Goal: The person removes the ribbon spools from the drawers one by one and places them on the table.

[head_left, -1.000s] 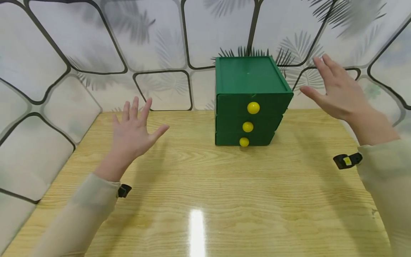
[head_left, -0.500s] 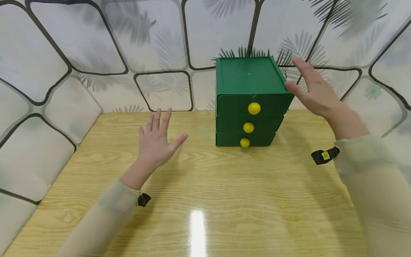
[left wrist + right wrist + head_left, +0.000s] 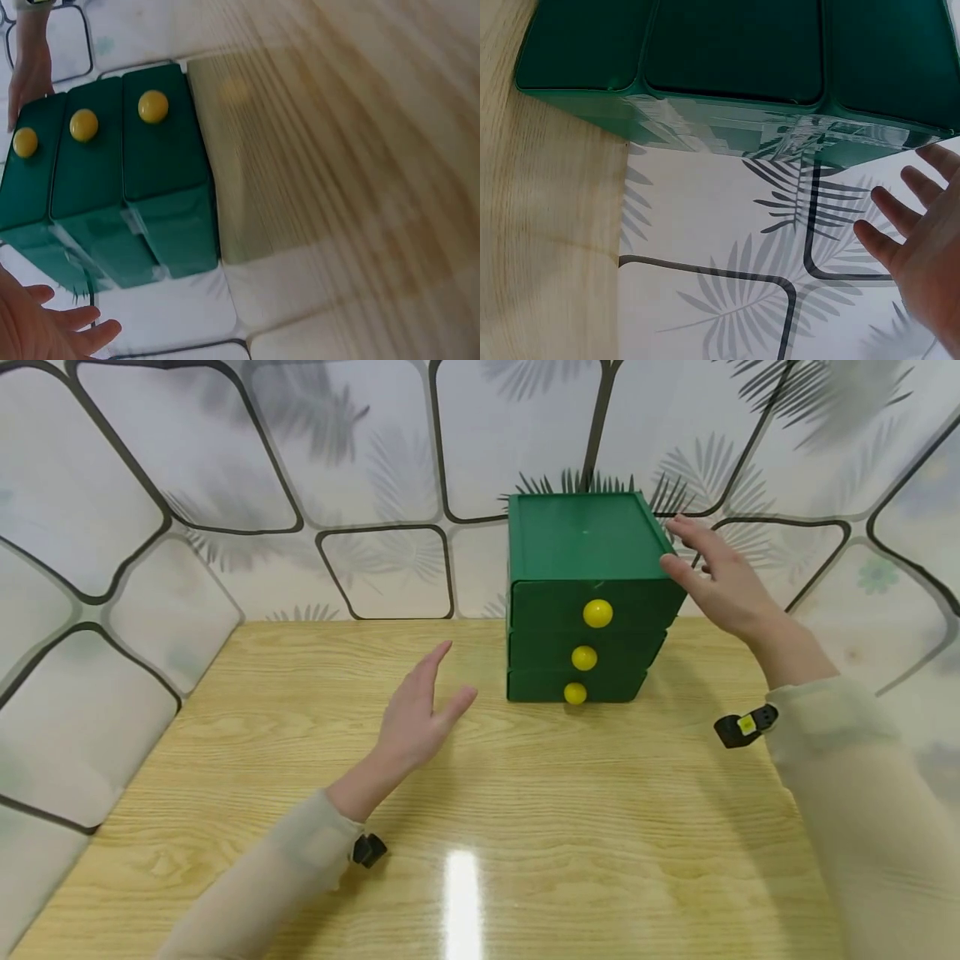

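A green cabinet of three stacked drawers [image 3: 555, 610] stands on the wooden table, its front facing me, each drawer with a round yellow knob [image 3: 597, 613]. All three drawers are closed. My right hand [image 3: 723, 581] is at the cabinet's upper right edge, thumb tip right at the top corner, fingers extended along that side. To the left of the cabinet my left hand [image 3: 416, 718] hovers above the table, thumb and fingers spread apart, nothing in it. In the left wrist view, the left hand [image 3: 45, 322] shows loosely extended fingers beside the cabinet's left side, which carries clear tape [image 3: 135, 221].
The wood-grain table [image 3: 337, 710] runs up to a wall covering [image 3: 382, 443] with dark outlines and leaf prints close behind the cabinet. Another such wall stands at the left. A light glare [image 3: 461, 902] marks the near tabletop. Each wrist wears a small black device [image 3: 742, 727].
Both hands have moved inward toward the cabinet. The left hand came right and turned its palm toward the cabinet; the right hand came left and down to the upper right edge. The cabinet stays put.
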Motion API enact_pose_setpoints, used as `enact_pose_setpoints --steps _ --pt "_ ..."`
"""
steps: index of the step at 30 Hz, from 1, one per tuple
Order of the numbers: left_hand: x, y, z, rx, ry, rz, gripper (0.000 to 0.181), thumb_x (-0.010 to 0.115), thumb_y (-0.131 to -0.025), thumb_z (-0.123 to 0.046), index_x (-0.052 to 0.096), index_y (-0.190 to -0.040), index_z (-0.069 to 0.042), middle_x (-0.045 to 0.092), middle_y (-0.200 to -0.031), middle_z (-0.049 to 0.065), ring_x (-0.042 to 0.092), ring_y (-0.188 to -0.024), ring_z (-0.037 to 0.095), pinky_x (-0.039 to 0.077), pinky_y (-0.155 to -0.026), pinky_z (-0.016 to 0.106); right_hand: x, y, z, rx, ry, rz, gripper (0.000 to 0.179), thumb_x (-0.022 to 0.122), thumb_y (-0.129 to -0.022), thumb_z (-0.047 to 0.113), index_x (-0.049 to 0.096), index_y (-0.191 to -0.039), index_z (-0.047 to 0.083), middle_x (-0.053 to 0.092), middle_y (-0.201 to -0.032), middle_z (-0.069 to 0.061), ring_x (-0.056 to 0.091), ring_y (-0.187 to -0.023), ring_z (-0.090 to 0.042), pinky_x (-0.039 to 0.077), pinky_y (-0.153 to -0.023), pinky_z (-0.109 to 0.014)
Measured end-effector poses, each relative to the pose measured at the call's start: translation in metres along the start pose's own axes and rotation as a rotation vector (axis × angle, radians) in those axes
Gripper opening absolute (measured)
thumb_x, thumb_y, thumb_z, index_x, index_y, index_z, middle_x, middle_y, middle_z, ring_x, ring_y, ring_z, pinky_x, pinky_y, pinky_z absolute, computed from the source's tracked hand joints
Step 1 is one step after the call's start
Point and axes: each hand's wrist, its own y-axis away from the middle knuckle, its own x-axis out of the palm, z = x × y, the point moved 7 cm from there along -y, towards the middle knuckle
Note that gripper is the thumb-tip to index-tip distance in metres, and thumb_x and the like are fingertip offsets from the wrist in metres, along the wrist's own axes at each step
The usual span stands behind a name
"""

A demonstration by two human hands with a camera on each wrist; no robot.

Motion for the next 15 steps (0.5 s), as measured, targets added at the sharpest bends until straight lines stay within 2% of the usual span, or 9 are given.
enact_pose_setpoints --steps 4,9,15 --pt "0.011 0.000 -0.008 -0.033 0.118 0.037 0.081 0.036 -0.094 -0.068 0.029 -0.152 -0.013 0.037 -0.152 0.008 0.036 -0.136 0.029 0.036 -0.101 0.056 0.003 0.000 -0.002 0.005 -0.026 -0.010 0.056 0.042 -0.103 0.033 0.029 -0.154 0.013 0.021 -0.159 -0.007 0.023 -0.141 -0.036 0.023 -0.105 -0.062" --pt "0.023 -0.003 -0.021 -0.026 0.229 0.072 0.069 0.043 -0.096 -0.059 0.034 -0.149 -0.015 0.044 -0.146 0.005 0.045 -0.128 0.025 0.042 -0.096 0.052 0.007 0.002 -0.006 0.026 -0.083 -0.021 0.054 0.040 -0.104 0.034 0.031 -0.153 0.015 0.026 -0.156 -0.013 0.030 -0.136 -0.043 0.024 -0.106 -0.062" --pt "0.040 -0.011 -0.037 -0.022 0.333 0.154 0.069 0.047 -0.095 -0.059 0.034 -0.148 -0.016 0.047 -0.142 0.006 0.054 -0.117 0.024 0.047 -0.090 0.049 0.009 0.003 -0.012 0.020 -0.150 -0.098 0.051 0.042 -0.103 0.034 0.036 -0.151 0.018 0.029 -0.156 -0.006 0.036 -0.134 -0.041 0.028 -0.105 -0.061"
